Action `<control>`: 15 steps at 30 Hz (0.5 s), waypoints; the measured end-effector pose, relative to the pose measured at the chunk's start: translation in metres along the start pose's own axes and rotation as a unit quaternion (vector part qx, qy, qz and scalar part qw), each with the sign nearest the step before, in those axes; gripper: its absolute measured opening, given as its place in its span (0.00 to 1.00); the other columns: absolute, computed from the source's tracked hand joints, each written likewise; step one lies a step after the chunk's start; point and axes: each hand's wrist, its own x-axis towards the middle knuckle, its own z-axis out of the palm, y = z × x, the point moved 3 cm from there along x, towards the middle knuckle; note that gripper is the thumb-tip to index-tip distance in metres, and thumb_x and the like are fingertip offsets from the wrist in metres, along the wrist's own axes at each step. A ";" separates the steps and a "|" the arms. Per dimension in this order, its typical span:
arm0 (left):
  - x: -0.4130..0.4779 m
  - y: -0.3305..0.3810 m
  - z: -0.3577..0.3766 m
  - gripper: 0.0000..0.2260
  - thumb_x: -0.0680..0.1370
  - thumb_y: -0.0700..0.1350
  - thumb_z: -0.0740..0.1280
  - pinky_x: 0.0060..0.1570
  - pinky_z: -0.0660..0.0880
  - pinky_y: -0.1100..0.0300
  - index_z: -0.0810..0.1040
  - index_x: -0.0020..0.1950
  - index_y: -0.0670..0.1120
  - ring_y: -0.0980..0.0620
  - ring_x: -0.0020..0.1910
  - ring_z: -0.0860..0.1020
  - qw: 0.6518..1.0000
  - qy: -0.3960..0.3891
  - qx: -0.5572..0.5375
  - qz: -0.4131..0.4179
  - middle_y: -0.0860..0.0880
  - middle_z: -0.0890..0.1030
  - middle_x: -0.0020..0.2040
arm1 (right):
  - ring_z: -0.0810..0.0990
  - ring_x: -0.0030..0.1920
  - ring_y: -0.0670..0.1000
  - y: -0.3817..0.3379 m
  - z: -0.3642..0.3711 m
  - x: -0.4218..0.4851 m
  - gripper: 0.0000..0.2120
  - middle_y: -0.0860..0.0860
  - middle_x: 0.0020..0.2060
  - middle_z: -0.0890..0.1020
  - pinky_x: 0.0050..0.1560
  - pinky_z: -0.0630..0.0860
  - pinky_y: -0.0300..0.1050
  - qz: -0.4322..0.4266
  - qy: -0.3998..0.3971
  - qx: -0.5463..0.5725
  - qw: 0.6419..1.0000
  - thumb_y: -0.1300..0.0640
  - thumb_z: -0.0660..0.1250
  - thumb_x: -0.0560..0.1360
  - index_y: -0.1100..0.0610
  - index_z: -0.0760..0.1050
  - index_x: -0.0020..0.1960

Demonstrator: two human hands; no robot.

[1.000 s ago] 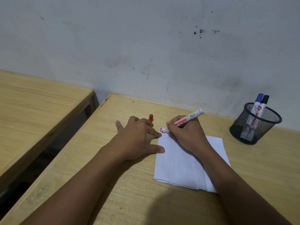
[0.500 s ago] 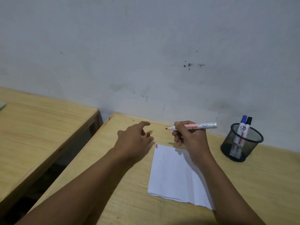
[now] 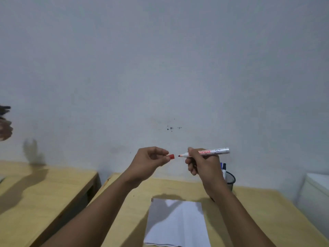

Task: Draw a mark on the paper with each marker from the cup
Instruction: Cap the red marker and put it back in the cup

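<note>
My right hand holds a white marker with a red tip level in the air, tip pointing left. My left hand pinches its small red cap, a short gap from the tip. Both hands are raised well above the wooden table. The white paper lies on the table below them, with a small mark at its top left corner. A black mesh cup stands behind my right wrist, with a blue and a black marker sticking out of it.
A second wooden table stands to the left across a narrow gap. A white wall rises behind both tables. A white box-like object sits at the right edge. Part of another person shows at the far left.
My left hand picked the red cap off the table and rose. My right hand lifted the marker from the paper, and cap and tip now nearly meet. The view tilted upward.
</note>
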 end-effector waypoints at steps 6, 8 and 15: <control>-0.024 0.075 0.016 0.08 0.75 0.43 0.74 0.34 0.72 0.73 0.86 0.54 0.45 0.62 0.37 0.79 0.997 -0.029 0.009 0.077 0.50 0.86 0.43 | 0.75 0.27 0.50 -0.071 -0.011 -0.027 0.12 0.56 0.30 0.81 0.25 0.70 0.40 -0.061 -0.016 -0.006 0.998 0.57 0.68 0.79 0.66 0.82 0.45; -0.031 0.092 0.023 0.09 0.75 0.42 0.73 0.36 0.73 0.72 0.86 0.55 0.44 0.62 0.38 0.80 0.994 -0.043 0.021 0.096 0.50 0.86 0.45 | 0.75 0.27 0.49 -0.088 -0.016 -0.036 0.11 0.55 0.30 0.81 0.25 0.70 0.41 -0.078 -0.028 -0.015 0.996 0.57 0.68 0.79 0.63 0.83 0.43; -0.052 0.139 0.053 0.09 0.75 0.43 0.73 0.46 0.77 0.68 0.86 0.55 0.46 0.60 0.46 0.83 0.972 -0.059 0.112 0.197 0.51 0.87 0.48 | 0.74 0.27 0.48 -0.126 -0.035 -0.061 0.14 0.55 0.30 0.80 0.27 0.70 0.39 -0.111 -0.024 -0.052 0.992 0.54 0.69 0.79 0.65 0.84 0.44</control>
